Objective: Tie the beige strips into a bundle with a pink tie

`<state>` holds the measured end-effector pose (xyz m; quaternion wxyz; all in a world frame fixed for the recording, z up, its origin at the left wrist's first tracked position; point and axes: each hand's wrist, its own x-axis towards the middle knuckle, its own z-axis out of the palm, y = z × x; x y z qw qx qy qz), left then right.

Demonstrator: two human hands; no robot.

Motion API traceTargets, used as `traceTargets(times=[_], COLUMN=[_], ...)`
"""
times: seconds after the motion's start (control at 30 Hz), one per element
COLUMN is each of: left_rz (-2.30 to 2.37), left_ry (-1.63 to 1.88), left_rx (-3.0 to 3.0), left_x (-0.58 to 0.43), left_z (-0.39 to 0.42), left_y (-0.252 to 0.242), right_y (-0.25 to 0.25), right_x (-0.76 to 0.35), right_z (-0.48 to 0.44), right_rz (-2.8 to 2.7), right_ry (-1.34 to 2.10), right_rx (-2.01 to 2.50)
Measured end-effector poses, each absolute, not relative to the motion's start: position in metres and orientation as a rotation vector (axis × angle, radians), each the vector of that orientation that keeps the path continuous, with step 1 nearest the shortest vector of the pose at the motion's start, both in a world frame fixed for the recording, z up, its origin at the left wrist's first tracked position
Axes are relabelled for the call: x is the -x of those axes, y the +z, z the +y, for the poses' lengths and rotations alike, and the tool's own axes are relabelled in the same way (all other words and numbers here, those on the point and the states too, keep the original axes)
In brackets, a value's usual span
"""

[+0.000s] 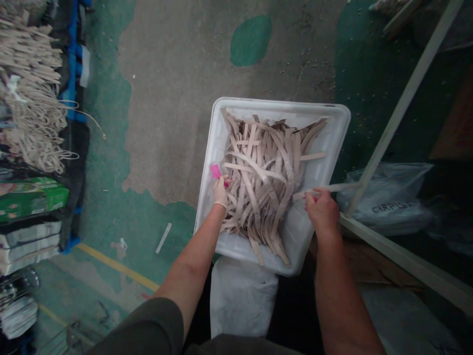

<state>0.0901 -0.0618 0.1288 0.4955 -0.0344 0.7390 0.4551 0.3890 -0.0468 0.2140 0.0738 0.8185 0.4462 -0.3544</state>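
Note:
A white plastic tub (317,162) in front of me holds a tangled heap of flat beige strips (254,197). My left hand (220,192), with a pale band at the wrist, is over the tub's left side. Its fingers are closed on a bright pink piece (215,171) that looks like thin sheet or cloth. My right hand (322,209) is at the tub's right side, pinching one beige strip (301,195). That strip reaches left over the tub and right past my hand toward a pale frame bar. Some strips in the heap look wrapped in clear film.
On the left, a blue-edged rack (70,98) carries bundles of beige cord and strips (33,113) and a green box (33,197). Pale frame bars (402,103) slant along the right, beside a clear plastic bag (388,207). A loose strip (163,238) lies on the floor.

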Motion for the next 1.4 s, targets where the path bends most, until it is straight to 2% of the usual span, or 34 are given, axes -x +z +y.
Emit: traceTargets(times=[0.27, 0.43, 0.53, 0.7, 0.9, 1.07, 1.2, 1.4], left_rz=[1.763, 1.752, 1.746, 1.751, 1.755, 1.741, 1.727, 1.740], left_ry=[0.999, 0.937, 0.914, 0.882, 0.866, 0.845, 0.837, 0.850], left_rx=[0.017, -0.010, -0.018, -0.014, -0.002, 0.025, 0.016, 0.005], left_x=[-0.106, -0.105, -0.104, -0.108, -0.108, -0.115, -0.120, -0.117], left_z=[-0.081, -0.087, -0.088, -0.089, -0.090, -0.089, -0.087, -0.084], left_y=[0.126, 0.123, 0.124, 0.129, 0.130, 0.129, 0.127, 0.111], right_y=[0.175, 0.159, 0.154, 0.157, 0.170, 0.165, 0.169, 0.176], right_x=[-0.307, -0.301, -0.297, -0.304, -0.342, -0.326, -0.316, -0.330], right_z=[-0.033, -0.035, -0.044, -0.053, -0.074, -0.099, -0.090, -0.035], right_rz=[1.618, 1.564, 1.676, 1.655, 1.710, 1.721, 1.738, 1.587], right_ry=[-1.096, -0.915, -0.904, -0.966, -1.291, -1.312, -1.205, -0.797], right_rx=[-1.877, -2.037, -1.884, -1.788, -1.656, -1.426, -1.504, -2.131])
